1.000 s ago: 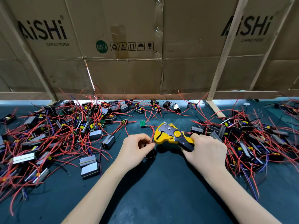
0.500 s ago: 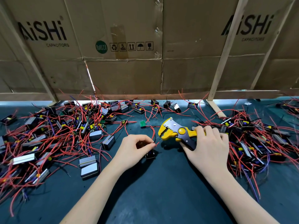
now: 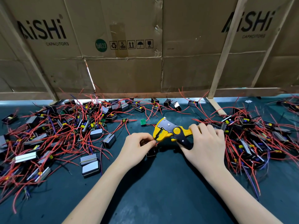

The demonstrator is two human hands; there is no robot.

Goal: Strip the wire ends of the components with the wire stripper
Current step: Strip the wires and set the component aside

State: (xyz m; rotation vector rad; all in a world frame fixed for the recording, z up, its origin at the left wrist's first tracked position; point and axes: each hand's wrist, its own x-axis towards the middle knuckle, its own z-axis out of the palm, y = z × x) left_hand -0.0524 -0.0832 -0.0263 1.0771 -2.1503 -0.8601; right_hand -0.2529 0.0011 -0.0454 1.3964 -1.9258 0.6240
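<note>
My right hand [image 3: 204, 146] grips the handles of a yellow and black wire stripper [image 3: 169, 131], whose jaws point left. My left hand [image 3: 136, 147] pinches a thin black wire end at the stripper's jaws. Below that hand hangs the small black component [image 3: 151, 153] that the wire belongs to, partly hidden by my fingers. The stripper's handles are spread, with my fingers over the yellow one and the black one against my palm.
A large heap of components with red wires [image 3: 53, 135] covers the dark mat [image 3: 153, 191] on the left. A second heap [image 3: 252, 135] lies on the right. A small green circuit board [image 3: 143, 122] lies behind the stripper. Cardboard walls [image 3: 126, 70] and wooden slats [image 3: 221, 62] close off the back.
The stripper's handles opened after a squeeze and the tool drew right. It has now come back left, and my left hand holds a wire end at its jaws.
</note>
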